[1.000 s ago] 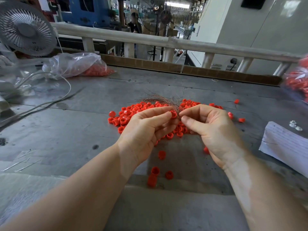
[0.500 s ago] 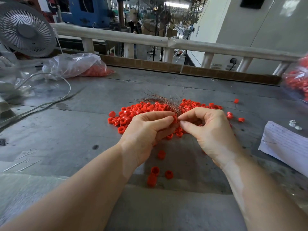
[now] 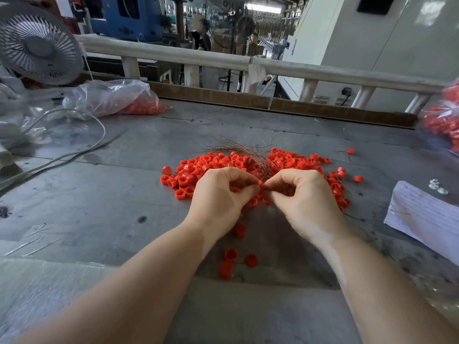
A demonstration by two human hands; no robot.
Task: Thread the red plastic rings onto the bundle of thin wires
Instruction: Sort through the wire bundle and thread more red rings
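While three stray rings (image 3: pixel 232 259) lie nearest at 6 o'clock on the tabletop (image 3: pixel 99 207), the left hand (image 3: pixel 218 197) and right hand (image 3: pixel 303 197) meet fingertip to fingertip, pinching one red ring (image 3: pixel 260 182). The wire bundle (image 3: pixel 250 155) fans away from that pinch toward 11 o'clock, over the ring pile (image 3: pixel 206 165).

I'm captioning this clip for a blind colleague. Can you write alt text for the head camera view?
Two bare hands meet over a grey worktable: the left hand and right hand pinch a red ring at a bundle of thin wires. A pile of red rings lies behind them.
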